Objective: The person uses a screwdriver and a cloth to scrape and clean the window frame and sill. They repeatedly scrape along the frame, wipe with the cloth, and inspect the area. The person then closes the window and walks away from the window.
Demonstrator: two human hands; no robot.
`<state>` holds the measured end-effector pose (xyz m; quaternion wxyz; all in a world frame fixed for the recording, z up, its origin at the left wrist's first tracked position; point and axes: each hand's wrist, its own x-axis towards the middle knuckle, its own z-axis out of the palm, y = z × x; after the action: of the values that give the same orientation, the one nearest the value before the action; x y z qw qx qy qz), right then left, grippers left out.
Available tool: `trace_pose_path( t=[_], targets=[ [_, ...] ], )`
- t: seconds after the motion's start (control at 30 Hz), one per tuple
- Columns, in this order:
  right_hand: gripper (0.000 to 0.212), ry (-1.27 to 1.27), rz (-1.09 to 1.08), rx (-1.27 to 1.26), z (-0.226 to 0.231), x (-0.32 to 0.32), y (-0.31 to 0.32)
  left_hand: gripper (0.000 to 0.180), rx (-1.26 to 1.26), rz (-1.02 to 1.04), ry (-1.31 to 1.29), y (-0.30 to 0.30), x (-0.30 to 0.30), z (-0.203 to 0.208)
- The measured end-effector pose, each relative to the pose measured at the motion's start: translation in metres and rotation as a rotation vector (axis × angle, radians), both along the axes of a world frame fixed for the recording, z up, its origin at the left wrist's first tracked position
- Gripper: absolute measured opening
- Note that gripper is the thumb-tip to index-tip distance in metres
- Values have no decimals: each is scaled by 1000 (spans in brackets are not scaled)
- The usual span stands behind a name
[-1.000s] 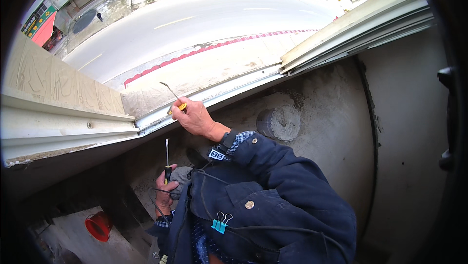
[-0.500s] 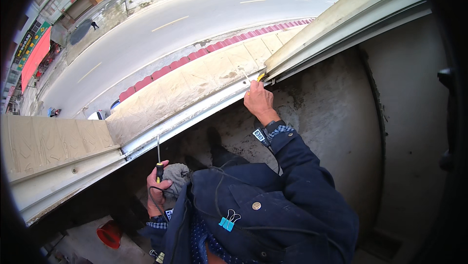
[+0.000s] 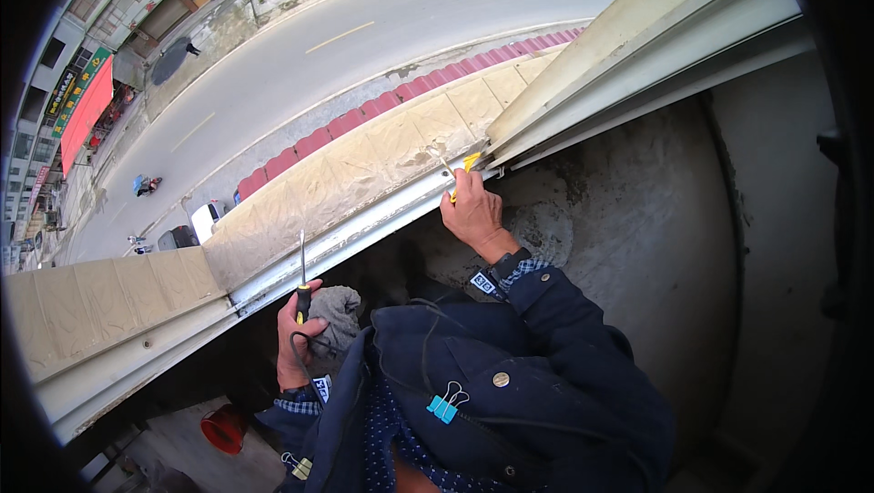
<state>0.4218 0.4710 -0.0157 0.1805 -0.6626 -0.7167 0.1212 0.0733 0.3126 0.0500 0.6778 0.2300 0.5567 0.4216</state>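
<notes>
My right hand [image 3: 475, 213] is closed around a small tool with yellow parts [image 3: 471, 162] and a thin pale shaft, held over the white window track [image 3: 360, 223] beside the end of the sliding sash frame [image 3: 628, 47]. The tool's exact kind is unclear. Lower left, my left hand [image 3: 293, 347] grips a screwdriver [image 3: 303, 297] with a black-and-yellow handle, its metal shaft pointing up toward the track. A crumpled grey cloth [image 3: 337, 315] is bunched in the same hand, against the palm side.
Beyond the track runs a beige tiled ledge [image 3: 364, 165], then a maroon roof edge [image 3: 382, 103] and a street [image 3: 273, 83] far below. A red bucket [image 3: 223, 429] stands on the floor at lower left. A cable [image 3: 428, 347] hangs across my dark jacket.
My right hand has drawn back a little toward me and left along the track, the tool coming slightly away from the sash end. My left hand keeps its hold; the view has shifted slightly.
</notes>
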Motion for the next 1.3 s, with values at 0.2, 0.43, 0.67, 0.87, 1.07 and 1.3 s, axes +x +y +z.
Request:
trace_pose_path(
  t=[0.2, 0.43, 0.67, 0.87, 1.07, 1.3],
  targets=[
    [43, 71, 42, 4, 10, -8, -2, 81, -4, -24, -25, 12, 0, 12],
    [36, 71, 200, 85, 27, -33, 9, 76, -31, -79, -59, 17, -15, 9],
    [27, 116, 443, 189, 26, -76, 21, 74, -20, -47, -65, 3, -28, -6],
    [20, 269, 671, 130, 20, -124, 19, 70, 58, -55, -5, -23, -32, -17],
    [17, 469, 866, -11, 20, -160, 10, 72, 107, 77, 19, -60, -26, -25],
    [16, 685, 988, -333, 18, -193, -24, 70, 81, 232, 112, -112, -5, -28]
  ],
)
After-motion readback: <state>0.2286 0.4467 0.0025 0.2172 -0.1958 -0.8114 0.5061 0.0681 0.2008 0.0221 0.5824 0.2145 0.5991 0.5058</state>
